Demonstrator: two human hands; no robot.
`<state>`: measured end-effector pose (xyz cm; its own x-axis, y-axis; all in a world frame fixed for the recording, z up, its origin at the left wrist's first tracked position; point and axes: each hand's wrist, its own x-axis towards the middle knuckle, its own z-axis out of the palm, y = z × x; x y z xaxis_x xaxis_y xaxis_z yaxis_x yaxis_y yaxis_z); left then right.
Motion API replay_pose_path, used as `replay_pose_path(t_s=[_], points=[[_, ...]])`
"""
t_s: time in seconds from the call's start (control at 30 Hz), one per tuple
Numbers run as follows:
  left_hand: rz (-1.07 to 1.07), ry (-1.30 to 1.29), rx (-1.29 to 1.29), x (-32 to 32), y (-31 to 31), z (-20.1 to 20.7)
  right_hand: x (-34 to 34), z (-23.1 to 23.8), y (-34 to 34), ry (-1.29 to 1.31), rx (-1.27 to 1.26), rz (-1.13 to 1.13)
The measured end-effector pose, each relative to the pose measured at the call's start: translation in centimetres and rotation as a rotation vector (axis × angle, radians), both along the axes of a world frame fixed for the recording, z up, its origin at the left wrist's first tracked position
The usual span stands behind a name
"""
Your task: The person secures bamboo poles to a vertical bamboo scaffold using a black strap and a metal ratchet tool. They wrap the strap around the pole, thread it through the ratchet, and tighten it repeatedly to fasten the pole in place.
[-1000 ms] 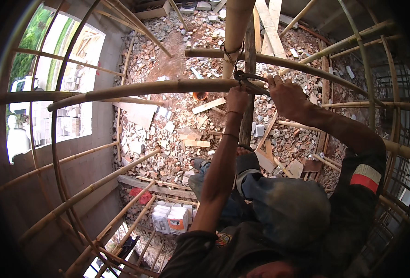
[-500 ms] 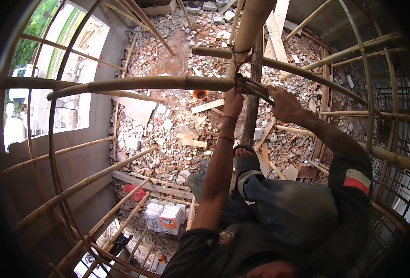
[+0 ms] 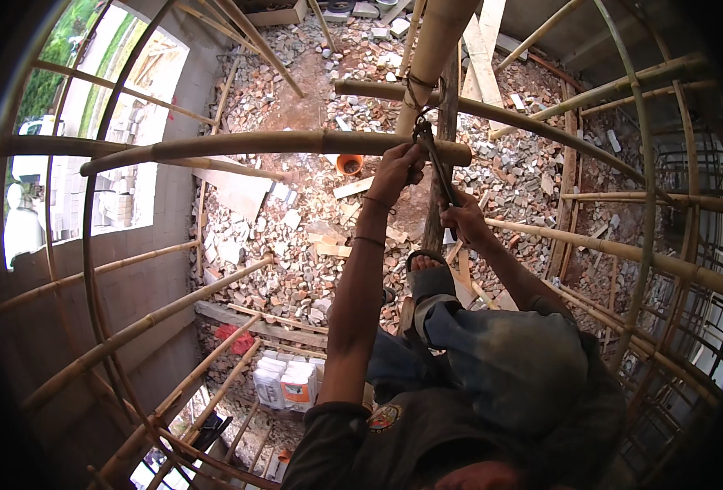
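A horizontal bamboo pole (image 3: pixel 239 144) meets an upright bamboo pole (image 3: pixel 443 41) in front of me, with a dark wire tie (image 3: pixel 421 129) where they cross. My right hand (image 3: pixel 463 219) is closed round the lower end of dark, long-handled pincers (image 3: pixel 438 163), whose head reaches up to the tie. Just below the crossing, my left hand (image 3: pixel 398 173) is closed, fingers curled against the underside of the horizontal pole; what it pinches is too small to make out. A dark wooden post (image 3: pixel 435 233) stands behind the pincers.
Another bamboo pole (image 3: pixel 525 122) crosses behind the upright. Far below lies broken-brick rubble (image 3: pixel 296 220) with an orange bucket (image 3: pixel 349 164). My sandalled foot (image 3: pixel 427 263) is beside the post. Bamboo scaffolding (image 3: pixel 622 249) stands right; a wall opening (image 3: pixel 133 122) is left.
My right hand has swung down and towards me with the pincers, which now point more steeply upward. My left hand has shifted slightly left and lower, staying near the tie.
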<state>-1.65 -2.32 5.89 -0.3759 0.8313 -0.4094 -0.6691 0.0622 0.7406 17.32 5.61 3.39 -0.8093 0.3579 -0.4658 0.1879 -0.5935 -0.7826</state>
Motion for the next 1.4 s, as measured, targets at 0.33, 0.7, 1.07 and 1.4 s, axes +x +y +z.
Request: replay_pose_path(t_s=[0.33,0.7,1.07,1.4], points=[[0.037,0.014,-0.017,0.4,-0.3,-1.4,-0.2,0.8,-1.5,0.224,-0.609,-0.087],[0.196,-0.108,-0.048,2.1,-1.0,-2.9,-1.0,1.0,-0.7,-0.176,0.37,0.197],[0.096,0.204,-0.208,1.7,-2.3,-1.4,-0.9,0.0,-3.7,-0.024,0.21,0.11],[0.057,0.473,-0.319,1.8,-1.6,-1.4,-1.1,1.8,-3.6,-0.046,0.145,0.114]])
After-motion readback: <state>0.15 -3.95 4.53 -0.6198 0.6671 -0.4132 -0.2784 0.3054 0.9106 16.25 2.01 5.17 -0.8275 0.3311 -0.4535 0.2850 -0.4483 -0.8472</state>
